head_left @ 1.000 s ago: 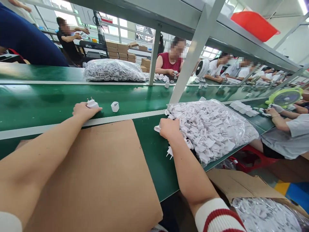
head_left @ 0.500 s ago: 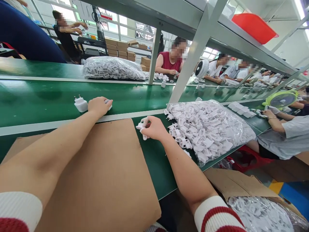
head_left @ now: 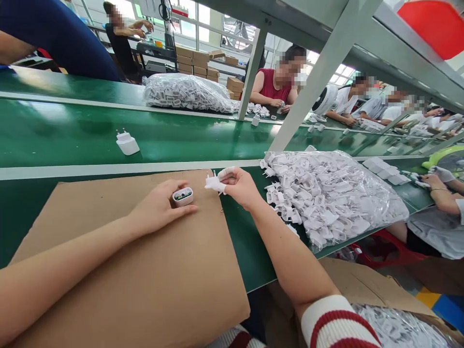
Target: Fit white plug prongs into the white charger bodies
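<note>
Over the cardboard sheet (head_left: 155,270), my left hand (head_left: 155,205) is closed around a white charger housing (head_left: 183,196). The housing's open end faces up, and a circuit board shows inside. Just to the right, my right hand (head_left: 241,186) pinches a white plug cover (head_left: 214,183) with metal pins, held apart from the housing. White coverings are on fingertips of my right hand. A closed white charger (head_left: 127,143) with two pins lies on the green belt beyond my left hand. To the right, a clear bag (head_left: 340,193) spills many white plug covers onto the table.
A slanted metal post (head_left: 315,82) stands behind the bag. Another filled bag (head_left: 188,92) lies across the belt. Co-workers sit along the far side and at right. An open carton (head_left: 358,285) with plastic-wrapped parts stands below the table's right edge.
My left hand has brought the charger housing from the belt back over the cardboard. My right hand has raised the plug cover slightly and turned it. The view has shifted.
</note>
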`<control>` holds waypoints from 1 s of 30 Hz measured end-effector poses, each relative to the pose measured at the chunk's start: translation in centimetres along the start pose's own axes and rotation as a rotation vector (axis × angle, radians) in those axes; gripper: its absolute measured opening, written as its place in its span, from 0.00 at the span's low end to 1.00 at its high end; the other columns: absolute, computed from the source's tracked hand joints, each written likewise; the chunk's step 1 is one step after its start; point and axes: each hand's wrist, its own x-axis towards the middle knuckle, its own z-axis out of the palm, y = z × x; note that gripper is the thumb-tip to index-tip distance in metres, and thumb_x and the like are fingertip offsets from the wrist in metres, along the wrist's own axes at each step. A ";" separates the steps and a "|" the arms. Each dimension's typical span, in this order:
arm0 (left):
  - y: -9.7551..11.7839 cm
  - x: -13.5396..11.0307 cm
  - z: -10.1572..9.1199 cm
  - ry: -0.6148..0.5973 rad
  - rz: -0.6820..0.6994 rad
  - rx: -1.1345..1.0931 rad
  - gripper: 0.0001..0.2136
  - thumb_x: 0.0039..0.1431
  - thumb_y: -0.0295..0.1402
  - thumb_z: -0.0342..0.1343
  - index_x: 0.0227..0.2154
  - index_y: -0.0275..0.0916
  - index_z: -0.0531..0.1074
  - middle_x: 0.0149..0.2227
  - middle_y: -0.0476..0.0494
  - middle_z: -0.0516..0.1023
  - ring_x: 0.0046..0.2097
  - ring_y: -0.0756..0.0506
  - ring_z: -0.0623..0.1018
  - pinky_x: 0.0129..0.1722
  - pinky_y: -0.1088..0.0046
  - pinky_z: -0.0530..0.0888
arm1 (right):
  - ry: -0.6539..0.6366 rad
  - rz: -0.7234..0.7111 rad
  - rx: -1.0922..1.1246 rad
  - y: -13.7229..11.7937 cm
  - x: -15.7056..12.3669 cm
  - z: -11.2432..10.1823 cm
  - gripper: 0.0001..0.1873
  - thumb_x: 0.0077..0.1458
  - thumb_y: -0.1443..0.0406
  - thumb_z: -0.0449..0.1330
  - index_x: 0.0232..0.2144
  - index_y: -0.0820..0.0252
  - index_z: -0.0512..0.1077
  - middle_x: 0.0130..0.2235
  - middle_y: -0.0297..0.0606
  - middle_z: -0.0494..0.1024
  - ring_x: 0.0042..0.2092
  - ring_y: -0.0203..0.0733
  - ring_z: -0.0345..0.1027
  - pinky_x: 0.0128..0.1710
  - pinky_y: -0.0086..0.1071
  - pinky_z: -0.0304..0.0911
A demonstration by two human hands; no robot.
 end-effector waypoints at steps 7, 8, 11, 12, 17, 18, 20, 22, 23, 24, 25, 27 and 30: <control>-0.1 -0.7 0.9 -0.061 0.104 -0.144 0.25 0.58 0.52 0.62 0.52 0.43 0.73 0.53 0.40 0.75 0.52 0.38 0.75 0.49 0.65 0.73 | -0.098 0.060 0.112 -0.3 -1.2 1.3 0.23 0.32 0.61 0.77 0.34 0.58 0.78 0.35 0.35 0.81 0.40 0.42 0.75 0.41 0.36 0.72; -0.1 -0.7 0.8 -0.069 0.101 -0.163 0.26 0.57 0.52 0.62 0.54 0.43 0.73 0.54 0.40 0.75 0.53 0.38 0.75 0.50 0.65 0.73 | -0.074 0.046 0.080 -0.2 -1.3 1.6 0.22 0.32 0.61 0.78 0.32 0.58 0.78 0.35 0.36 0.81 0.39 0.42 0.75 0.41 0.36 0.72; -0.2 -0.7 0.7 -0.095 0.096 -0.199 0.20 0.59 0.51 0.61 0.46 0.42 0.76 0.48 0.43 0.77 0.49 0.40 0.75 0.44 0.67 0.74 | -0.001 -0.003 -0.040 0.3 -1.5 2.3 0.21 0.32 0.61 0.79 0.31 0.57 0.77 0.36 0.36 0.81 0.37 0.41 0.72 0.40 0.37 0.72; -0.2 -0.7 0.7 -0.099 0.102 -0.207 0.18 0.60 0.50 0.60 0.43 0.42 0.77 0.45 0.43 0.78 0.48 0.41 0.75 0.43 0.68 0.73 | 0.002 -0.012 -0.063 0.4 -1.5 2.5 0.21 0.33 0.60 0.78 0.31 0.57 0.77 0.36 0.36 0.81 0.37 0.40 0.72 0.40 0.37 0.72; -0.2 -0.6 0.8 -0.105 0.154 -0.262 0.17 0.60 0.49 0.60 0.43 0.42 0.78 0.46 0.42 0.78 0.49 0.41 0.75 0.46 0.67 0.74 | -0.075 0.039 -0.006 0.9 -1.6 3.5 0.26 0.39 0.57 0.74 0.44 0.54 0.79 0.37 0.33 0.80 0.38 0.38 0.72 0.41 0.35 0.70; -0.1 -0.6 0.8 -0.103 0.166 -0.266 0.16 0.60 0.48 0.60 0.43 0.42 0.78 0.46 0.42 0.78 0.49 0.41 0.75 0.47 0.67 0.74 | -0.083 0.059 0.013 1.1 -1.6 3.6 0.26 0.40 0.57 0.73 0.44 0.54 0.79 0.37 0.33 0.79 0.37 0.37 0.71 0.40 0.34 0.69; -0.1 -0.6 0.8 -0.099 0.186 -0.268 0.16 0.60 0.48 0.60 0.43 0.42 0.78 0.45 0.43 0.78 0.48 0.41 0.76 0.47 0.67 0.74 | -0.075 0.096 0.049 1.3 -1.6 3.6 0.23 0.42 0.58 0.70 0.43 0.53 0.80 0.38 0.33 0.80 0.36 0.36 0.70 0.36 0.32 0.67; -0.1 -0.5 0.8 -0.093 0.192 -0.269 0.15 0.60 0.47 0.60 0.43 0.42 0.78 0.44 0.43 0.79 0.47 0.42 0.76 0.47 0.67 0.74 | -0.059 0.125 0.068 1.3 -1.6 3.5 0.20 0.43 0.58 0.69 0.41 0.54 0.80 0.38 0.34 0.80 0.34 0.36 0.70 0.34 0.31 0.65; -0.1 -0.6 0.8 -0.090 0.192 -0.269 0.15 0.60 0.47 0.60 0.43 0.42 0.78 0.44 0.44 0.79 0.47 0.42 0.76 0.47 0.67 0.74 | -0.064 0.131 0.071 1.3 -1.7 3.4 0.18 0.43 0.58 0.70 0.39 0.54 0.80 0.37 0.34 0.80 0.34 0.36 0.70 0.34 0.32 0.65; -0.1 -0.6 0.8 -0.087 0.192 -0.269 0.15 0.60 0.46 0.61 0.43 0.42 0.78 0.44 0.44 0.79 0.48 0.42 0.76 0.47 0.67 0.74 | -0.083 0.130 0.070 1.2 -1.7 3.4 0.18 0.43 0.57 0.71 0.38 0.55 0.80 0.37 0.35 0.80 0.34 0.37 0.70 0.35 0.33 0.66; -0.1 -0.5 0.8 -0.084 0.194 -0.270 0.15 0.60 0.46 0.61 0.43 0.42 0.78 0.45 0.44 0.79 0.48 0.42 0.76 0.47 0.67 0.74 | -0.115 0.120 0.065 1.1 -1.8 3.4 0.18 0.43 0.56 0.71 0.38 0.55 0.79 0.36 0.36 0.80 0.36 0.38 0.71 0.37 0.34 0.68; -0.2 -0.5 0.9 -0.083 0.198 -0.272 0.15 0.60 0.46 0.61 0.43 0.42 0.78 0.45 0.44 0.79 0.48 0.42 0.76 0.47 0.67 0.74 | -0.175 0.054 0.020 0.8 -2.1 3.4 0.19 0.44 0.55 0.72 0.39 0.55 0.78 0.39 0.37 0.80 0.39 0.41 0.73 0.42 0.37 0.70; -0.3 -0.5 1.0 -0.079 0.195 -0.272 0.15 0.60 0.47 0.61 0.42 0.42 0.78 0.45 0.43 0.79 0.48 0.41 0.76 0.47 0.67 0.74 | -0.127 -0.186 -0.274 0.6 -2.7 3.7 0.13 0.52 0.58 0.69 0.40 0.54 0.78 0.42 0.38 0.77 0.40 0.40 0.72 0.42 0.37 0.69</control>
